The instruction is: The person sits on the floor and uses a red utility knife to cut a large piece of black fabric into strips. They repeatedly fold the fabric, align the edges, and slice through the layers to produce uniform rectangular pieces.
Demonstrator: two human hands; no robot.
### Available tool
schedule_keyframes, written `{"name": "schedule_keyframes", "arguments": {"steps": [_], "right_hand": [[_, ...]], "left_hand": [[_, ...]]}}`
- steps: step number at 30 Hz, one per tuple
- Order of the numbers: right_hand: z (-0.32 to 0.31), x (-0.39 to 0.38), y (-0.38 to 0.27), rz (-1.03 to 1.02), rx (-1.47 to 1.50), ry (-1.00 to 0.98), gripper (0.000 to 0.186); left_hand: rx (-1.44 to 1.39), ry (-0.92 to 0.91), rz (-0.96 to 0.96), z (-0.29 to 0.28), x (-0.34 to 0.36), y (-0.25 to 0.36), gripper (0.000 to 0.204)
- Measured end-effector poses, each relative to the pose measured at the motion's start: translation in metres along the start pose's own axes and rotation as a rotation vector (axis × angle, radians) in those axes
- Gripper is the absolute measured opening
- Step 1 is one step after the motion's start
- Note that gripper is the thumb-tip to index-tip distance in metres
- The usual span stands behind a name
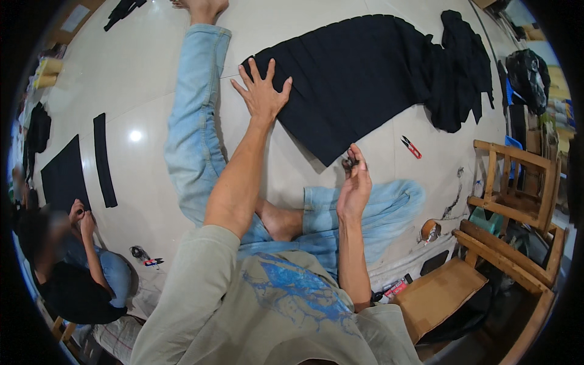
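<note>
A wide piece of black fabric (353, 73) lies spread over the tiled floor, its far right end bunched into folds (459, 73). My left hand (263, 94) presses flat on its left end, fingers spread wide. Close by the fabric's near corner is my right hand (354, 188), palm turned up and fingers curled around something small and dark that I cannot make out. A pair of red-handled thread snips (412, 147) rests on the floor to the right of that hand.
My legs in light blue jeans (198, 121) frame the near left. A co-worker (73, 261) sits at the left by another black piece (66, 173) and a black strip (104, 159). To the right stand a wooden frame (517, 155) and a cardboard piece (441, 298).
</note>
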State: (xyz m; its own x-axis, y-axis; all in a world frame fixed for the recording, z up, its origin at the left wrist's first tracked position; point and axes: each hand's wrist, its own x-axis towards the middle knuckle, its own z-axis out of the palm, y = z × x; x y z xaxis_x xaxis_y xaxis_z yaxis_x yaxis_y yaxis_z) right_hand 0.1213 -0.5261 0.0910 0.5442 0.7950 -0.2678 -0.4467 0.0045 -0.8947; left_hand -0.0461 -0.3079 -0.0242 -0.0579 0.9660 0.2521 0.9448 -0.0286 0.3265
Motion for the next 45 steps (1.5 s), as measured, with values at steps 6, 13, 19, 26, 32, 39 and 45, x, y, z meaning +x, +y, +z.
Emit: {"name": "schedule_keyframes", "arguments": {"steps": [6, 13, 19, 26, 32, 39, 45], "right_hand": [[-0.026, -0.009, 0.011, 0.181, 0.499, 0.023, 0.026], [-0.079, -0.071, -0.022, 0.245, 0.451, 0.146, 0.02], [-0.13, -0.119, -0.069, 0.254, 0.388, 0.223, 0.019], [-0.196, -0.169, -0.114, 0.236, 0.325, 0.265, 0.026], [-0.182, -0.132, -0.108, 0.059, -0.289, 0.294, 0.032], [-0.009, -0.009, -0.013, 0.273, -1.644, -0.469, 0.053], [-0.056, -0.008, -0.013, -0.095, -1.218, -0.396, 0.031]], "left_hand": [[-0.002, -0.01, -0.009, 0.001, 0.001, 0.004, 0.074], [-0.018, -0.057, -0.033, 0.003, 0.001, 0.003, 0.076], [0.01, -0.078, -0.036, 0.001, 0.001, 0.005, 0.078], [-0.009, -0.067, -0.036, 0.003, 0.0, 0.001, 0.075], [-0.009, -0.018, -0.012, 0.007, -0.001, 0.002, 0.074], [-0.031, 0.004, 0.005, 0.006, -0.003, -0.002, 0.074], [0.003, -0.016, 0.001, 0.005, 0.0, -0.003, 0.075]]}}
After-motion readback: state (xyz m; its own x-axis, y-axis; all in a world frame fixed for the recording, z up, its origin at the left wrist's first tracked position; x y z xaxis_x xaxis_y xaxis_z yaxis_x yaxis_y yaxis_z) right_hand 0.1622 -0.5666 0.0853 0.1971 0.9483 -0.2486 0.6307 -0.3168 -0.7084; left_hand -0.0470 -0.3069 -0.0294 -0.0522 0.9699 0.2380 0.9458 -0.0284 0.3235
